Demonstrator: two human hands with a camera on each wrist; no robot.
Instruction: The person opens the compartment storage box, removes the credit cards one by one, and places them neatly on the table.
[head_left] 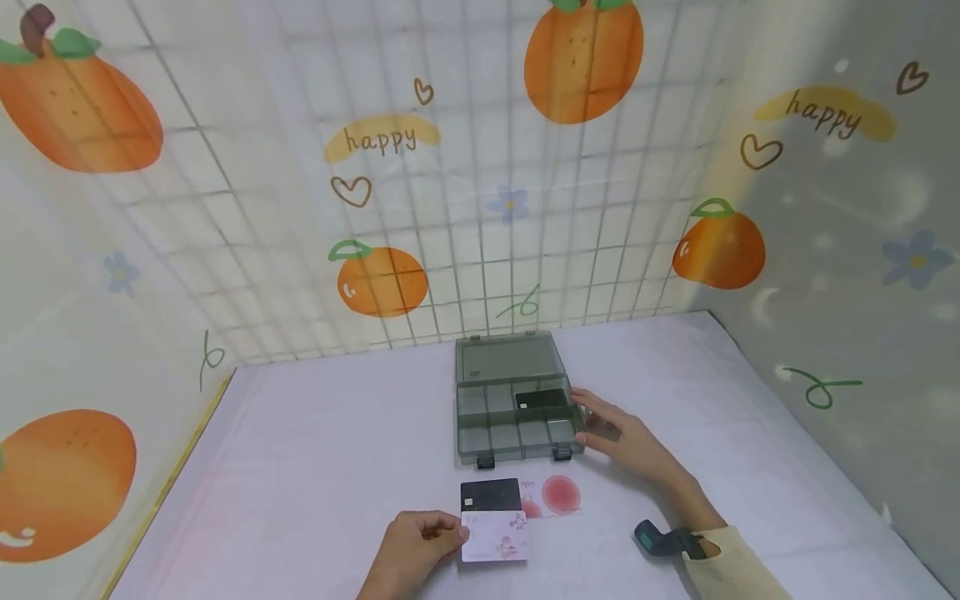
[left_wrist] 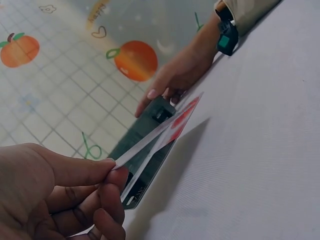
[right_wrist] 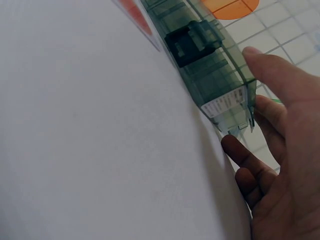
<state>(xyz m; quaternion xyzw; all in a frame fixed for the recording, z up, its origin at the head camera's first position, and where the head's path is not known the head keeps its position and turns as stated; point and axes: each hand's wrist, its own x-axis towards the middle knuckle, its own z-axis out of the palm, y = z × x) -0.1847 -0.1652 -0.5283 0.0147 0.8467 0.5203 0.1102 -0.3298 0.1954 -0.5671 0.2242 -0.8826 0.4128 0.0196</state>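
In the head view my left hand (head_left: 416,552) pinches the left edge of a white card with pink flowers (head_left: 495,537). A black card (head_left: 491,493) with a small chip sticks out behind it. The left wrist view shows the held card (left_wrist: 145,142) edge-on, raised off the table between thumb and forefinger. A grey-green transparent divided box (head_left: 504,440) stands further back, its lid (head_left: 508,358) laid open. Another black card (head_left: 540,400) lies in its back right part. My right hand (head_left: 618,433) touches the box's right side, fingers spread and loosely bent.
A card with red circles (head_left: 561,495) lies on the white table (head_left: 337,450) in front of the box, partly covered by the held cards. Two dark latches (head_left: 486,462) line the box's front. Behind the table hangs a printed curtain (head_left: 465,225) over a wire grid.
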